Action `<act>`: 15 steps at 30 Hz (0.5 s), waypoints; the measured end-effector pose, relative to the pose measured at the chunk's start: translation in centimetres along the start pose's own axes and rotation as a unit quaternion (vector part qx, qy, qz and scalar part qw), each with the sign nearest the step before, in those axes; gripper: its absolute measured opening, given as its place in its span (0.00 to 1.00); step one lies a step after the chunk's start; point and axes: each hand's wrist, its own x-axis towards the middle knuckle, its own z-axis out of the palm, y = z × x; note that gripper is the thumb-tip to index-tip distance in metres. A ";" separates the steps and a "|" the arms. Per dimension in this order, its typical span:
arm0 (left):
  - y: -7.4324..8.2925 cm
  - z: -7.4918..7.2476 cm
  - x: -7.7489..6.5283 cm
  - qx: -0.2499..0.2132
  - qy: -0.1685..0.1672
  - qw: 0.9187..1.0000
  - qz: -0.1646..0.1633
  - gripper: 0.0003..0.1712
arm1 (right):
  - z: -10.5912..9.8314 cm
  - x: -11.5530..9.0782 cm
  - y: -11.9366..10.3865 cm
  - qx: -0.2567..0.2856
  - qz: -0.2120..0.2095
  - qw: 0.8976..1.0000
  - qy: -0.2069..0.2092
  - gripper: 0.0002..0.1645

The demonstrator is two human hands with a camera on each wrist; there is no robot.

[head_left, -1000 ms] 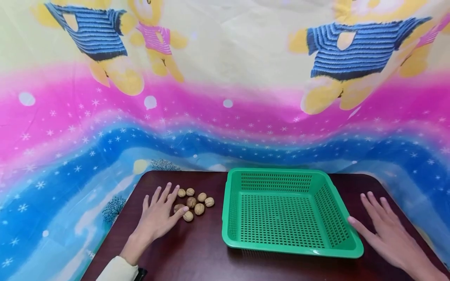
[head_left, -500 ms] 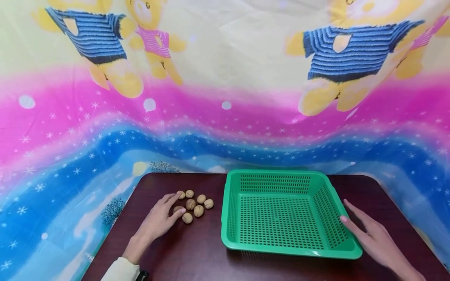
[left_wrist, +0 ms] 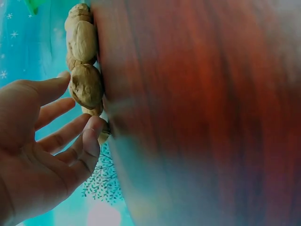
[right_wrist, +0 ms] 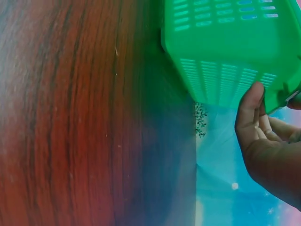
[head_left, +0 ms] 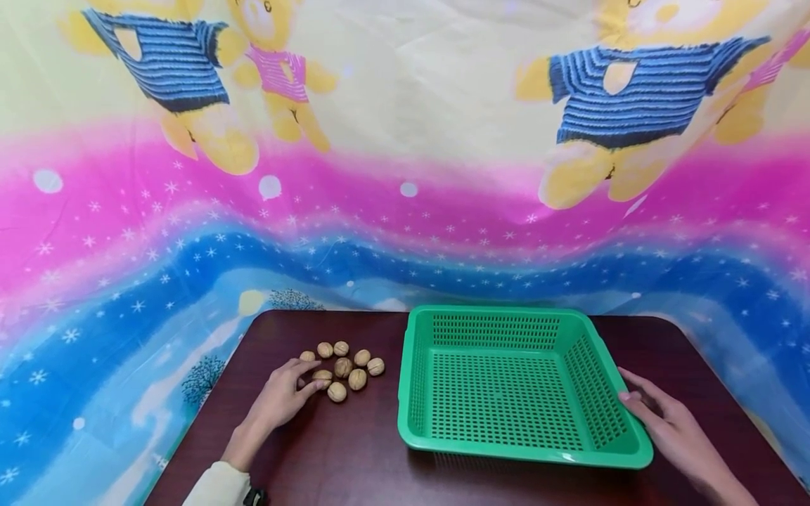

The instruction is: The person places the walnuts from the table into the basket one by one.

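Both hands sit further in than a second ago: the spread left hand (head_left: pixel 281 397) now bends its fingers, baring a walnut (head_left: pixel 306 356) at the cluster's 10 o'clock, and the spread right hand (head_left: pixel 677 436) now grips the green basket (head_left: pixel 525 453). We find the walnuts (head_left: pixel 357 380) at 9 o'clock from the basket, loosely grouped on the dark table (head_left: pixel 354 457). At the cluster's 8 o'clock, the left thumb touches one nut (head_left: pixel 324 379), the fingers bent and standing apart from the thumb; we cannot tell whether they press its hidden side. That split of thumb and fingers, we judge, suits a small round shell, which could roll from a one-sided push. At the basket's 3 o'clock rim, we see the right hand clamped on the edge, thumb over it and fingers against the outer wall, a hold that probably steadies the light plastic. We take the basket's upright stance near the walnuts as a matter of easy reach, each hand having its own side. Beyond, at 12 o'clock, hangs a patterned cloth (head_left: pixel 405 225).
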 end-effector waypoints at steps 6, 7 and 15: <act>-0.2 0.3 0.1 -0.004 -0.006 1.000 -0.001 0.22 | 0.2 0.1 0.1 0.031 0.004 1.000 -0.002 0.46; -0.2 0.3 0.1 -0.004 -0.007 1.000 0.000 0.22 | 0.1 0.1 0.2 0.036 0.002 0.999 -0.003 0.45; -0.3 0.4 0.1 -0.010 -0.015 1.000 -0.016 0.21 | 0.1 0.3 0.3 0.055 -0.006 0.998 0.002 0.44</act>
